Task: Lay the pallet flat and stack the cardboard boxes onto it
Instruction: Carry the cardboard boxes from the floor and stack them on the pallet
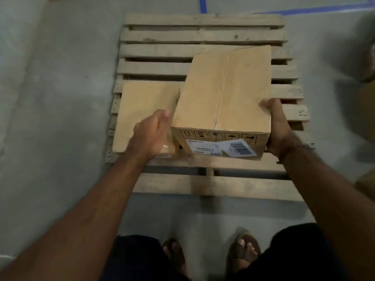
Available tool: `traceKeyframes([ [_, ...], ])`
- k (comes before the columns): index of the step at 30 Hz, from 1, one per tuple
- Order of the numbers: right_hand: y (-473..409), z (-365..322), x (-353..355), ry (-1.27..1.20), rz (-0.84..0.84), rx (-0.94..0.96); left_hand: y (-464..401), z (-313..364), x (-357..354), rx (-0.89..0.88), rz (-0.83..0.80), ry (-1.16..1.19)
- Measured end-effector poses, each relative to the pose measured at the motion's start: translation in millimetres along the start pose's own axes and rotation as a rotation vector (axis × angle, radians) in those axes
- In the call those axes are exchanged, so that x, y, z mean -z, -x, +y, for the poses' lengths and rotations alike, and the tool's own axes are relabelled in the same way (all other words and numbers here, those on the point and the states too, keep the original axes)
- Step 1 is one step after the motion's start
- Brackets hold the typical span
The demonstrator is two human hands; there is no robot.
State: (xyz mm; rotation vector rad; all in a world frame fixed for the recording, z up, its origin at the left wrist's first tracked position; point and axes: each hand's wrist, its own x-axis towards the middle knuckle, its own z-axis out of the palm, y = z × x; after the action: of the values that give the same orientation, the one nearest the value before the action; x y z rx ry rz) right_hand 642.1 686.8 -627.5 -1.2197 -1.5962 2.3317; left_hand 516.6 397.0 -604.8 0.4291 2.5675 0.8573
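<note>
A wooden pallet (203,35) lies flat on the concrete floor in front of me. One taped cardboard box (142,110) rests on its left side. I hold a second cardboard box (223,92) with a barcode label just above the pallet, right of the first box and slightly tilted. My left hand (150,134) sits against its left side with the thumb at the top edge. My right hand (278,128) grips its right side, the thumb curled over the top edge.
Grey concrete floor (60,98) surrounds the pallet, with blue tape lines (203,5) at the far side. More cardboard (367,110) shows at the right edge. My feet in sandals (243,250) stand just before the pallet's near edge.
</note>
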Motion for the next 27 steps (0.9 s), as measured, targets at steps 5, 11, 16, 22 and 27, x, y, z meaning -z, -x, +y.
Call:
traceKeyframes([
  [5,-69,79,9,0.012,-0.101,0.067,-54,-99,-57,0.087,0.012,-0.190],
  [11,-106,110,13,0.074,-0.172,0.039,-69,-116,-83,0.148,-0.055,-0.262],
  [16,-124,133,20,0.164,-0.128,-0.020,-70,-98,-98,0.042,-0.301,-0.399],
  [22,-151,123,25,0.324,-0.179,-0.005,-73,-116,-111,-0.043,-0.306,-0.474],
  [27,-148,119,27,0.390,-0.174,-0.021,-69,-118,-111,-0.079,-0.256,-0.457],
])
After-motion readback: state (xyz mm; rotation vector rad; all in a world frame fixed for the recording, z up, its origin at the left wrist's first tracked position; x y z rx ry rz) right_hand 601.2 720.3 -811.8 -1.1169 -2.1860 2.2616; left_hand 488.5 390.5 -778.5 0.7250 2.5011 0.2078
